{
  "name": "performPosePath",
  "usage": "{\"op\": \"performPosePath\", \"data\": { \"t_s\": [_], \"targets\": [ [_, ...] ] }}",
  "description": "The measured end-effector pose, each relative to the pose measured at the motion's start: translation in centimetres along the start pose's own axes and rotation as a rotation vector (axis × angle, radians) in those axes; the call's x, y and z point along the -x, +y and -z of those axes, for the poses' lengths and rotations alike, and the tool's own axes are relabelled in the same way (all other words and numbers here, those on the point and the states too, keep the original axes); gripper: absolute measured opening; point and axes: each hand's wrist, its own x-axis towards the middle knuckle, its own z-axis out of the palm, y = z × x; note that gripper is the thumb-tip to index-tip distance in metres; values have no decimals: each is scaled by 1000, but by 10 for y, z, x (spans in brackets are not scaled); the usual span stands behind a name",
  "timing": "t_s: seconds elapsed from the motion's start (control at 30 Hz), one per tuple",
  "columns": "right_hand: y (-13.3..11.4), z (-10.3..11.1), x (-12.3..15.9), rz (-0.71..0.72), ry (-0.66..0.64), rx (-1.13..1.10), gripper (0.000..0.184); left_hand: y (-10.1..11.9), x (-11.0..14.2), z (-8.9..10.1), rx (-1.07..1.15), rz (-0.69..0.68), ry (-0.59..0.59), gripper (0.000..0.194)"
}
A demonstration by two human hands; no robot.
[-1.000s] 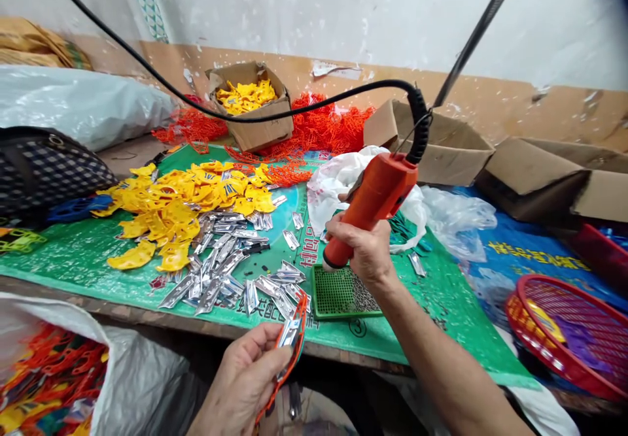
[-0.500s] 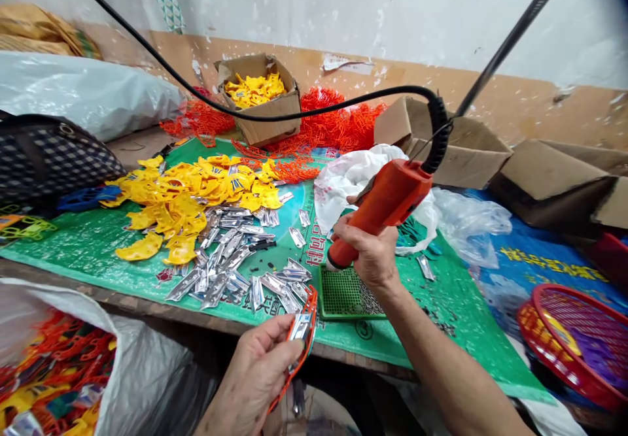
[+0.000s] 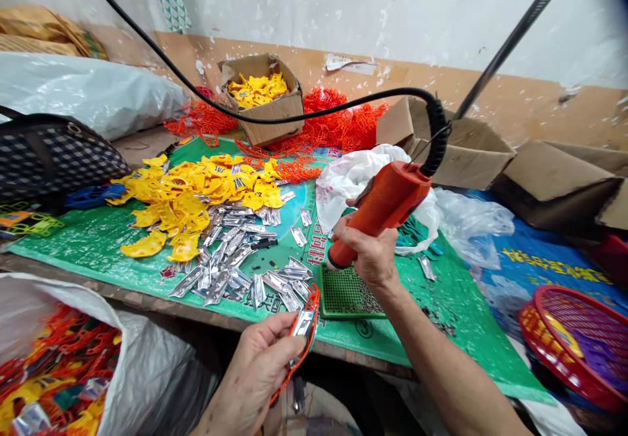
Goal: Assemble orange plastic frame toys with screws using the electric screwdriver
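My right hand (image 3: 370, 253) is closed round an orange electric screwdriver (image 3: 380, 207) that hangs on a black cable (image 3: 275, 117). Its tip points down at a small green screw tray (image 3: 343, 295) on the green mat. My left hand (image 3: 262, 374) pinches an orange plastic frame with a silver metal blade in it (image 3: 301, 331), held below the table's front edge. A scatter of silver metal blades (image 3: 235, 269) and a heap of yellow plastic pieces (image 3: 196, 191) lie on the mat to the left of the tray.
A cardboard box of yellow pieces (image 3: 262, 96) and orange frames (image 3: 338, 125) sit at the back. A white plastic bag (image 3: 353, 174), open cartons (image 3: 471, 145), a red basket (image 3: 574, 338), a checked bag (image 3: 53, 158) and a sack of assembled pieces (image 3: 53, 370) surround the mat.
The view has shifted slightly, so everything sits a little further right. My left hand has brought the orange frame a bit closer to the tray. The screwdriver stays over the tray.
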Motion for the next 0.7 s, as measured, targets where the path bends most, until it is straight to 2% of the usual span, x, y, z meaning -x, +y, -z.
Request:
{"op": "performPosePath", "data": {
  "t_s": [0.23, 0.43, 0.63, 0.7],
  "targets": [
    [2, -1, 1, 54, -13, 11, 15, 3, -2, -5, -53, -15, 35, 20],
    [-1, 0, -1, 11, 9, -25, 16, 7, -5, -13, -54, -22, 46, 24],
    [-29, 1, -2, 21, 1, -87, 17, 9, -5, -16, -27, -39, 25, 19],
    [-44, 0, 2, 26, -1, -149, 24, 8, -5, -16, 2, -55, 9, 16]
  ]
}}
